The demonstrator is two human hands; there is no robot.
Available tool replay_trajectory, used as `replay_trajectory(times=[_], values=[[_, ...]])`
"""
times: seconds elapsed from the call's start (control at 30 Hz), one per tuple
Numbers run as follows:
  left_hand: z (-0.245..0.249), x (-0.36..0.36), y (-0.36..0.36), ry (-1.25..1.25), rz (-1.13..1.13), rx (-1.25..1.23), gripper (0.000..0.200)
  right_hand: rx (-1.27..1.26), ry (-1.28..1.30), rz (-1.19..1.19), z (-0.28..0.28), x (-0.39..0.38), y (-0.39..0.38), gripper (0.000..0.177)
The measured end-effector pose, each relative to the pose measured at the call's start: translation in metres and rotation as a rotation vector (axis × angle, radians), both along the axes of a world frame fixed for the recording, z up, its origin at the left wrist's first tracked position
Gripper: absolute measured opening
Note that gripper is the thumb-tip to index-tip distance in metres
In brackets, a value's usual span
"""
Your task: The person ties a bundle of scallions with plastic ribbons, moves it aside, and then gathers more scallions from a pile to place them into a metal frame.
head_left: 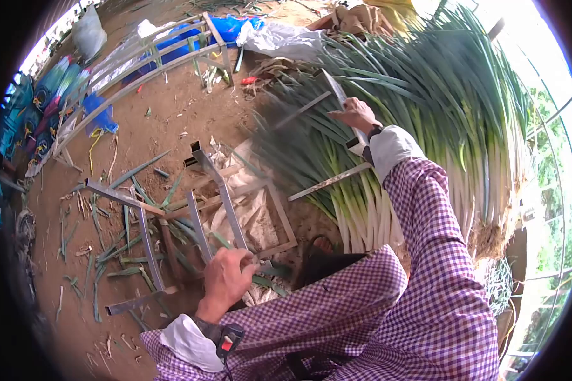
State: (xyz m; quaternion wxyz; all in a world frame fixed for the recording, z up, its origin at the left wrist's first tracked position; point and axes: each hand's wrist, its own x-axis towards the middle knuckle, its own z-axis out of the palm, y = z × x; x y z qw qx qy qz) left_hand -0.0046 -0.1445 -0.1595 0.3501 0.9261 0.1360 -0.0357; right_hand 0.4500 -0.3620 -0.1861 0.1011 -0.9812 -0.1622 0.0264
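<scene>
My right hand (357, 116) is closed round the long bar of a metal frame (334, 89), held over the green onions. Crossbars stick out from it to the left. Beneath and beyond lies a big pile of long green onions (426, 108), leaves to the upper left, white stalks and roots toward the lower right. My left hand (227, 276) is low in front of my body, fingers curled, beside the near ends of a second metal frame (222, 197). The hand itself hides whether it grips that frame.
A wooden rack (159, 60) stands at the upper left with blue plastic (184, 41) by it. Cut leaves (133, 254) litter the dirt floor. A beige sack (235, 216) lies under the second frame. White sheeting (279, 39) lies behind the pile. Colourful bundles (47, 89) are far left.
</scene>
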Motion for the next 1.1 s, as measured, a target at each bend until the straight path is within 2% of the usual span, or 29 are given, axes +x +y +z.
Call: replay_trajectory(times=[0.03,0.07,0.1,0.2,0.37,0.63,0.73,0.8,0.83,0.9,1.1], values=[[-0.001,0.001,0.0,-0.009,0.001,-0.01,0.017,-0.035,0.036,-0.034,-0.004,-0.002,0.005,0.065],[-0.001,0.001,0.0,-0.017,0.0,-0.02,0.017,0.004,-0.156,-0.01,-0.01,-0.009,0.007,0.034],[-0.002,0.001,0.001,-0.028,-0.001,-0.028,0.016,-0.045,-0.166,-0.019,-0.015,-0.006,0.009,0.024],[-0.006,-0.001,0.002,-0.027,-0.004,-0.035,0.016,-0.067,-0.269,0.026,-0.017,-0.008,0.009,0.015],[-0.002,-0.003,0.002,-0.012,0.028,-0.05,0.018,-0.019,-0.391,0.039,-0.001,-0.023,0.003,0.014],[-0.019,-0.007,0.002,-0.046,0.019,-0.037,0.019,0.069,-0.677,0.006,0.085,-0.045,-0.041,0.019],[-0.029,-0.006,0.003,-0.062,0.037,-0.027,0.019,0.138,-0.603,-0.017,0.125,-0.077,-0.065,0.029],[-0.025,-0.006,0.002,-0.034,0.046,-0.077,0.021,0.153,-0.577,0.009,0.126,-0.088,-0.09,0.038],[-0.022,-0.005,0.001,-0.025,0.056,-0.07,0.021,0.188,-0.584,0.051,0.122,-0.097,-0.099,0.037],[-0.021,-0.005,-0.001,-0.002,0.078,-0.057,0.021,0.149,-0.388,-0.006,0.118,-0.121,-0.111,0.037],[-0.019,-0.003,-0.001,-0.016,0.08,-0.051,0.02,0.161,-0.311,-0.043,0.048,-0.138,-0.152,0.04]])
